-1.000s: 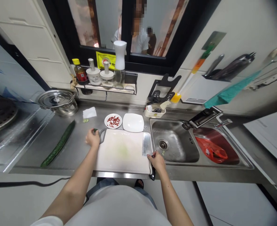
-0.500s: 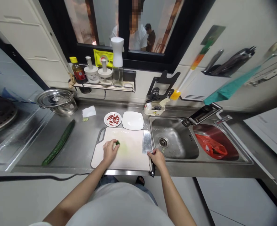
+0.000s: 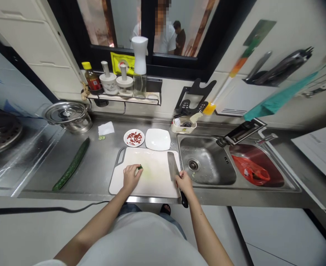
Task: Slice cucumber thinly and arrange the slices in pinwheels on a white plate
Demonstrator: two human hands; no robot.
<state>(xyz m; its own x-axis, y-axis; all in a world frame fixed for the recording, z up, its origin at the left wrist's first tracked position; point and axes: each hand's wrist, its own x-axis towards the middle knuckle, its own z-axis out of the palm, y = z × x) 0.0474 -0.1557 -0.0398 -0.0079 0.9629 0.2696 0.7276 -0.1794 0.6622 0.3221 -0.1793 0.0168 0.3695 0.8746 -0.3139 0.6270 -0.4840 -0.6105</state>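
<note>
On the white cutting board (image 3: 157,186), my left hand (image 3: 130,177) pinches a small dark green piece of cucumber (image 3: 140,167) left of the board's middle. My right hand (image 3: 184,183) is closed on a cleaver (image 3: 173,166) near its black handle, at the board's right edge. The blade points away from me and looks narrow, tilted up from lying flat. A pale green wet patch marks the board between both hands. Behind the board stand a small plate with chopped red pieces (image 3: 134,137) and a white square plate (image 3: 157,139).
A whole cucumber (image 3: 72,165) lies on the steel counter at left, near a lidded pot (image 3: 68,116), white paper (image 3: 106,128) and thin green slices (image 3: 101,137). The double sink (image 3: 207,162) is at right, with a red bag (image 3: 251,171) in it.
The cleaver blade has turned from nearly flat to a steeper tilt, and my right hand has moved round its handle. My left hand stays about where it was with the cucumber piece.
</note>
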